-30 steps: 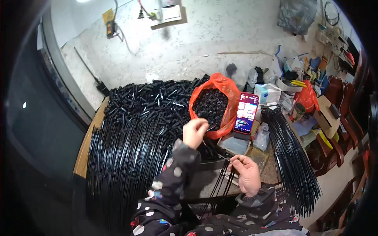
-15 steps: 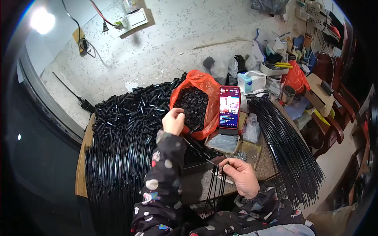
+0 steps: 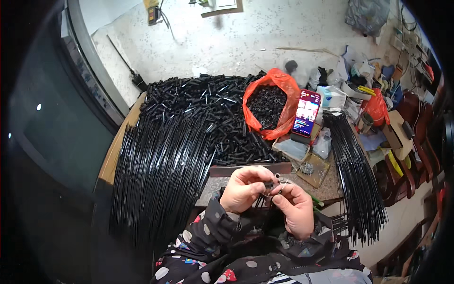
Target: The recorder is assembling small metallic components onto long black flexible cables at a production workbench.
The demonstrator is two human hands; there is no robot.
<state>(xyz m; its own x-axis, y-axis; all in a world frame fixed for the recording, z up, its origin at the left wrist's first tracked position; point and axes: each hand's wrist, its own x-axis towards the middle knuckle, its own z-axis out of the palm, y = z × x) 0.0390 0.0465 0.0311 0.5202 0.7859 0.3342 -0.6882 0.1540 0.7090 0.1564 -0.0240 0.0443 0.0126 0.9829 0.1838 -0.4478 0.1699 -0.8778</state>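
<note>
Close to us, our left hand point(image 3: 243, 190) pinches a small black piece point(image 3: 268, 185), and our right hand point(image 3: 295, 212) seems to grip thin black strands point(image 3: 260, 201) just beside it, both held before the near edge of the table point(image 3: 328, 189). Because the two grips crowd together, the piece could slip and drop; the dangling strands may snag on our loose sleeves point(image 3: 218, 215). Farther out, a stray elbow could drag down the rods point(image 3: 359, 189) overhanging on the right. Beyond, knocking the red bag point(image 3: 284, 81) might topple the phone point(image 3: 307, 113) beside it.
</note>
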